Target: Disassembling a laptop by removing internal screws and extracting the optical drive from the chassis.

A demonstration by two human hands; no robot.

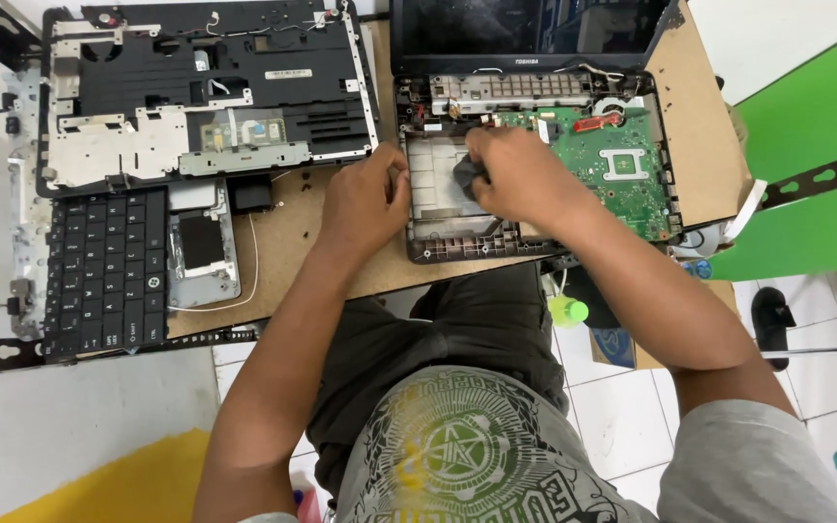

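An opened laptop base (438,254) lies on the brown board, its green circuit board (622,165) bare and its dark screen (525,24) tilted up behind. My left hand (365,199) rests on the base's left edge, fingers curled against the frame. My right hand (520,174) sits over the pale empty bay at the base's left half and grips a small dark grey object (467,177); what it is I cannot tell.
The removed black top cover (205,87) lies upside down at the back left. A loose black keyboard (104,276) and a silver-framed touchpad piece (203,247) lie in front of it. A green-capped bottle (567,310) and a black sandal (772,320) are on the tiled floor.
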